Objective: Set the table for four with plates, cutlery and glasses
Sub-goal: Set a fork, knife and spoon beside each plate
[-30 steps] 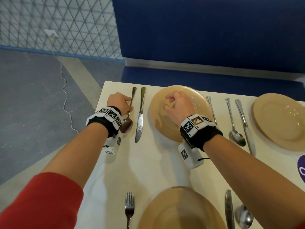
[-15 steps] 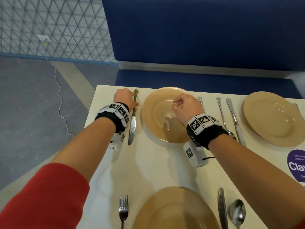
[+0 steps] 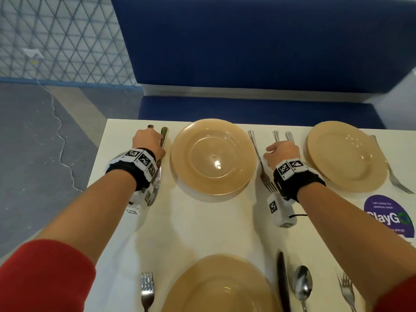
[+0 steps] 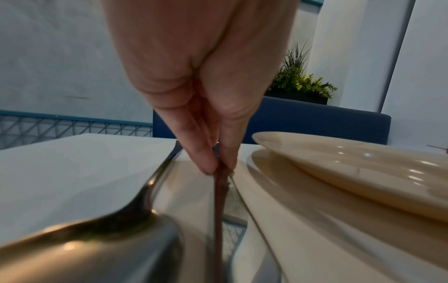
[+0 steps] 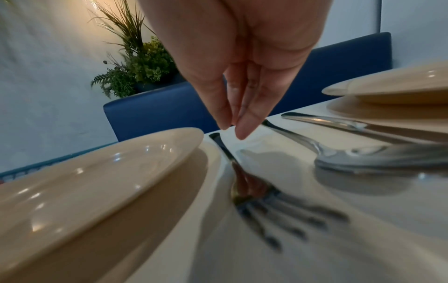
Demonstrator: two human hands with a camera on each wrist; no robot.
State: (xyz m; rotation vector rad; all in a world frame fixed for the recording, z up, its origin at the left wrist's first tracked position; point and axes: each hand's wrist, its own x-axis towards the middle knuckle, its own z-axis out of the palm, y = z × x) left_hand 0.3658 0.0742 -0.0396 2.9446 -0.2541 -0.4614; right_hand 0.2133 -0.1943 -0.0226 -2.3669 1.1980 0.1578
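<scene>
The far-left plate [image 3: 212,156] sits near the table's [image 3: 198,228] far edge, close to its far left corner, and the person works both of its flanks. The left hand [image 3: 148,143] is down between that plate and the left edge, thumb and fingers [image 4: 206,160] pinching the handle of a knife [image 4: 219,210] whose blade shows on edge in the wrist view; a spoon [image 4: 116,229] lies just beside it, toward the left edge. The right hand [image 3: 281,154] hangs on the plate's other side, fingertips [image 5: 242,132] drawn together over the bare surface beside the fork [image 3: 261,163], holding nothing and not touching it, as far as the wrist view shows.

A second spoon [image 5: 351,159] and second knife [image 5: 363,126] lie between that hand and the far-right plate [image 3: 346,156], which has its own fork [image 3: 391,172] toward the right edge. At the near edge, the near plate [image 3: 220,287] has a fork [image 3: 147,289] on one side, a dark knife [image 3: 282,287] and spoon [image 3: 302,284] on the other, and one more fork [image 3: 346,291] beyond.

Progress looks good on plates and cutlery: three settings are in view, and a fourth seems likely at the near right, though its plate is out of frame. No glasses show anywhere, so those appear wholly left to do. The present step reads as straightening the far-left setting.
</scene>
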